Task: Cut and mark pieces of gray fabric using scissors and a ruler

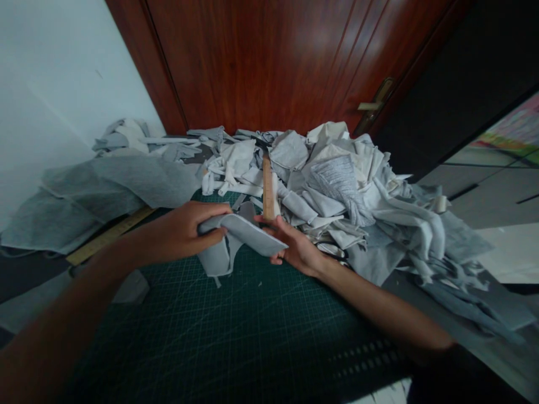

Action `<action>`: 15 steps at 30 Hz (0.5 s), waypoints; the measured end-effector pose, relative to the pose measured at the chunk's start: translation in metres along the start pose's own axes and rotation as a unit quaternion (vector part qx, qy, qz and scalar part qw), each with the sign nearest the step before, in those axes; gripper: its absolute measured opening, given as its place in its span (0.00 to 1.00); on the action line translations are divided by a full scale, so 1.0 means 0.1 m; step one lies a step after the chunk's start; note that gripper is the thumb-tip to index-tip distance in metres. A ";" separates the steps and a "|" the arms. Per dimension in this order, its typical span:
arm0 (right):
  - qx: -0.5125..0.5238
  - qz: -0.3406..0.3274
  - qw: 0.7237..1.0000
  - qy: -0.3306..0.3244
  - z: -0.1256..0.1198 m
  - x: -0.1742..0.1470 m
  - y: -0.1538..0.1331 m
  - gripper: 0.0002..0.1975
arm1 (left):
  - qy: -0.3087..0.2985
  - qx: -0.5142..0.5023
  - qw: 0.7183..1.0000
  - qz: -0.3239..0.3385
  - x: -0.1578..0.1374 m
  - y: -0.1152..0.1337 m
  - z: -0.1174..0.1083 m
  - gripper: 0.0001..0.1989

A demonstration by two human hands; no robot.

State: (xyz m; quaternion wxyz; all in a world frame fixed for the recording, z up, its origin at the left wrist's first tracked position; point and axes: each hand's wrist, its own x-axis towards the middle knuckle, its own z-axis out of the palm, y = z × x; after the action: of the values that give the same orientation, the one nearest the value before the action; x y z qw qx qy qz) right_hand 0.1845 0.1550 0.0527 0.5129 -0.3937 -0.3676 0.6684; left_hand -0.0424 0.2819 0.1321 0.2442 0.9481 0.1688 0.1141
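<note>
My left hand (185,231) grips one end of a folded grey fabric strip (242,233) held just above a dark green cutting mat (236,331). My right hand (295,247) supports the strip's other end from below, fingers curled under it. A loose tail of the same grey fabric hangs down to the mat below the strip. A short wooden ruler (268,188) lies just beyond my right hand, pointing away from me into the scraps.
A big heap of grey and white fabric scraps (349,191) covers the mat's far and right side. A grey felt sheet (96,196) lies left, over a long wooden ruler (109,235). A red-brown door (273,62) with a handle (374,105) stands behind.
</note>
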 end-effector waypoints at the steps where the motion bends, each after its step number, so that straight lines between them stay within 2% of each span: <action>1: -0.057 -0.028 0.998 -0.008 0.03 -0.02 0.01 0.33 | 0.016 -0.002 1.000 0.001 0.02 0.03 0.01 0.10; 4: -0.236 -0.120 0.964 0.011 0.12 -0.08 0.02 0.29 | 0.047 -0.018 0.999 -0.014 0.06 0.07 0.06 0.06; 6: -0.285 -0.151 0.945 0.053 0.18 -0.13 0.00 0.22 | 0.054 -0.033 0.997 -0.036 0.07 0.07 0.08 0.06; 11: -0.233 -0.149 0.951 0.139 0.26 -0.32 -0.15 0.16 | 0.070 -0.050 0.993 -0.085 0.07 -0.03 0.13 0.11; 15: -0.173 -0.163 0.943 0.234 0.19 -0.44 -0.29 0.14 | 0.072 -0.031 0.989 -0.124 0.04 -0.08 0.07 0.12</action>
State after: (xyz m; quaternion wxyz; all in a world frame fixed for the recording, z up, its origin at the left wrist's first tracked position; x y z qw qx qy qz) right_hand 0.1860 0.1168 0.0934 0.6105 -0.5565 -0.4064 0.3905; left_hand -0.0384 0.2867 0.1226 0.2725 0.9013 0.2984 0.1559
